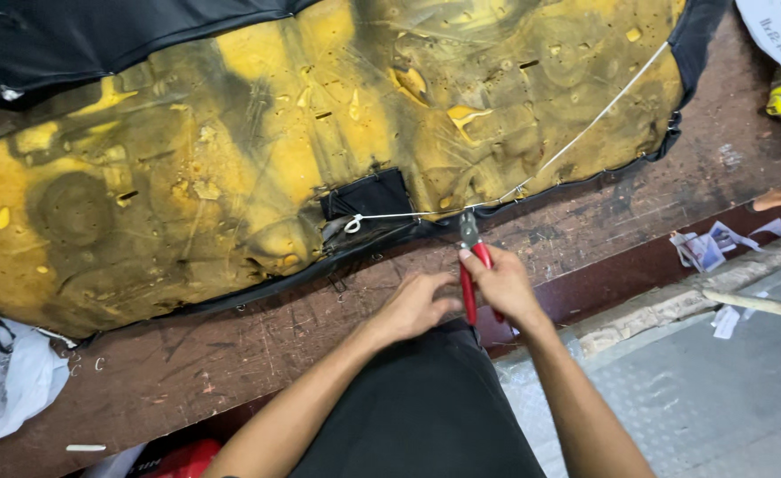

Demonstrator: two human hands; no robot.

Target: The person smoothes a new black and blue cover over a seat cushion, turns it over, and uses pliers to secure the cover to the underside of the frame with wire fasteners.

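My right hand (504,285) grips red-handled pliers (471,265) at the yellow foam cushion's (231,159) front edge on the counter (258,336), my left hand (415,305) curled empty alongside; the white wire (585,128) seems partly fastened, the black cover (98,35) unfinished.

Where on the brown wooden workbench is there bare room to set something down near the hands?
Bare patches: the scratched brown wooden workbench between the yellow foam cushion and the left hand, and the strip right of the right hand toward the crumpled paper scraps. Crowded: where the red-handled pliers meet the white cord, and around the white plastic bag.
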